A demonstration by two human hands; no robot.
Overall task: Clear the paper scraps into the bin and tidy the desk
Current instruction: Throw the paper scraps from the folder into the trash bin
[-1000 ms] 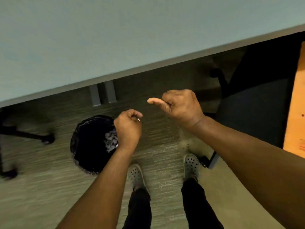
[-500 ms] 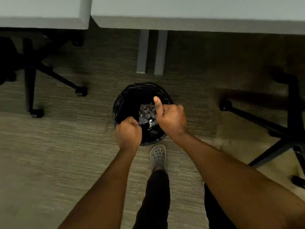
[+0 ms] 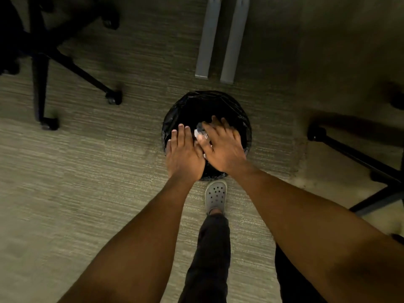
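Both fists now opening flat over bin point(image 3: 238, 110): left hand point(image 3: 184, 154), right hand point(image 3: 223, 147) spreading fingers, each grip holding nothing. Paper scraps point(image 3: 201, 134) dropping between grips into liner. Table tidying likely remaining.

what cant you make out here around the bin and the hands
Head view only:
- Inside of the bin: the near part is covered by the left hand and right hand.
- Paper scraps: only a pale patch shows between the hands; the amount is unclear.
- Palms: turned down, so any scraps stuck to them are hidden.
- Desk top: out of frame; only its legs show.
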